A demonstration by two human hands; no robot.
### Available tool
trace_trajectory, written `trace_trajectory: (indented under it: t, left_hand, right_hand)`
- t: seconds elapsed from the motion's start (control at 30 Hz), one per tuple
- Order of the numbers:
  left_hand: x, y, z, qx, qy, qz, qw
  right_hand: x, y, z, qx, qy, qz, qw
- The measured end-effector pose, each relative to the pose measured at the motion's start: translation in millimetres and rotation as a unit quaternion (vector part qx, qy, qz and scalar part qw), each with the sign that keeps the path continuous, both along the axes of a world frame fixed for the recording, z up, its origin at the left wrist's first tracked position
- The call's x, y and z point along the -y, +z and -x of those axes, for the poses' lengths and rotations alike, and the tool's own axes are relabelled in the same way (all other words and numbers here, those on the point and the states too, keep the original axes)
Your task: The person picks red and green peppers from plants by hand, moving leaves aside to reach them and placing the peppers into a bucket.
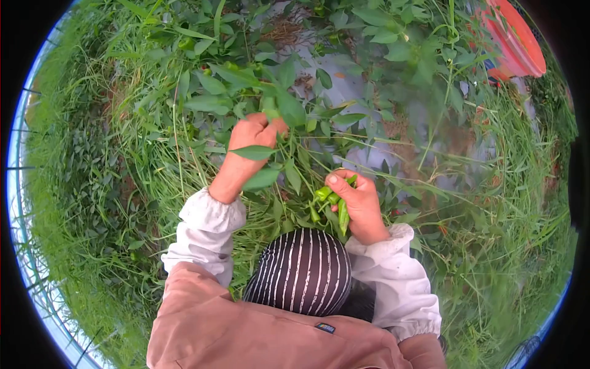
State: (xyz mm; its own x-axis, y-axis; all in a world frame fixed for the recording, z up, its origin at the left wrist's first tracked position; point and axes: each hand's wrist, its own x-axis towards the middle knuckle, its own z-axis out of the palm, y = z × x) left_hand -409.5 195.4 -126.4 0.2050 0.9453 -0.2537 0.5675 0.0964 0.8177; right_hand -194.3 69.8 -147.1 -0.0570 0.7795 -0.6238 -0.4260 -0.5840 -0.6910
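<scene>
My right hand [361,206] is closed around several green peppers [343,216], which poke out between the thumb and fingers and point different ways. Up among the leaves of a pepper plant [212,101] is my left hand [249,140], its fingers curled inward. Leaves cover part of that hand, and what its fingertips grip is hidden; a pale green shape shows just above them. Below the hands is a knee in striped black-and-white cloth [301,270].
A red-orange bucket [513,40] lies tilted at the upper right. Silvery ground sheeting [338,80] shows between the plants. Tall grass [491,184] grows thickly on both sides, and thin stems cross in front of my right hand.
</scene>
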Motion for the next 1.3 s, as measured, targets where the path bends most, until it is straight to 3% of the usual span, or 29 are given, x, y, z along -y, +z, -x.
trace_trajectory:
  t: [0.03, 0.1, 0.17, 0.2, 0.3, 0.4, 0.43, 0.47, 0.5, 0.53, 0.57, 0.6, 0.7, 0.77, 0.87, 1.03, 1.07, 1.1, 1.13, 1.17, 1.23, 1.3]
  left_hand:
    - [16, -1, -12, -0.017, -0.024, -0.009, 1.0]
    - [47, 1, -26, 0.14, 0.038, 0.074, 0.987]
    - [59, 19, -32, 0.219, 0.007, 0.272, 0.937]
    - [70, 24, -42, 0.219, 0.013, 0.257, 0.941]
    - [65, 0, -56, 0.21, -0.06, -0.081, 0.973]
    - [58, -15, -75, 0.232, -0.055, -0.124, 0.963]
    - [51, -13, -75, 0.19, -0.146, -0.088, 0.967]
    - [54, -16, -84, 0.236, -0.13, -0.055, 0.961]
    - [57, -21, -86, 0.295, -0.106, 0.081, 0.946]
    - [65, -33, -87, 0.33, -0.077, 0.134, 0.931]
    - [65, -30, -85, 0.322, -0.115, 0.143, 0.929]
    - [65, -30, -84, 0.286, -0.155, 0.073, 0.943]
    - [73, -18, -89, 0.323, -0.107, 0.056, 0.939]
    - [71, -23, -85, 0.221, -0.084, 0.014, 0.972]
    - [71, -38, -83, 0.192, -0.11, -0.037, 0.975]
    - [74, -48, -85, 0.193, -0.117, -0.048, 0.973]
    - [73, -46, -87, 0.199, -0.114, -0.042, 0.972]
    - [75, -43, -85, 0.197, -0.106, -0.03, 0.974]
    - [75, -41, -85, 0.203, -0.103, -0.028, 0.973]
    - [75, -43, -84, 0.202, -0.105, -0.043, 0.973]
    - [76, -45, -78, 0.199, -0.104, -0.037, 0.974]
    - [75, -48, -76, 0.206, -0.091, -0.02, 0.974]
  right_hand:
    - [-2, -1, -1, -0.014, -0.003, 0.014, 1.0]
    - [-3, -7, -3, -0.009, 0.018, 0.01, 1.0]
    - [-4, -11, -8, 0.002, 0.053, 0.0, 0.999]
    - [-5, -8, -9, 0.006, 0.056, 0.002, 0.998]
    - [-9, -2, -8, -0.067, -0.027, -0.036, 0.997]
    - [-8, 1, -18, -0.146, -0.01, -0.055, 0.988]
    - [-7, 4, -17, -0.145, -0.019, -0.046, 0.988]
    - [-4, 1, -20, -0.15, -0.017, -0.021, 0.988]
    - [-3, 1, -23, -0.134, -0.013, -0.011, 0.991]
    - [1, -7, -28, -0.124, 0.002, -0.014, 0.992]
    - [4, -7, -31, -0.11, 0.013, -0.006, 0.994]
    - [6, -2, -34, -0.109, 0.014, 0.005, 0.994]
    - [17, 15, -57, -0.101, -0.01, 0.031, 0.994]
    - [21, 42, -87, -0.113, -0.09, 0.008, 0.989]
    - [-3, 93, -159, -0.225, -0.215, -0.072, 0.948]
    - [-141, 217, -343, -0.092, -0.233, -0.145, 0.957]
    - [-167, 242, -371, -0.053, -0.308, -0.176, 0.933]
    - [-189, 259, -368, 0.03, -0.34, -0.279, 0.897]
    - [-200, 270, -385, -0.043, -0.363, -0.256, 0.895]
    - [-208, 275, -398, -0.021, -0.377, -0.235, 0.896]
    - [-214, 272, -360, 0.137, -0.393, -0.208, 0.885]
    - [-191, 233, -316, 0.292, -0.252, -0.317, 0.866]
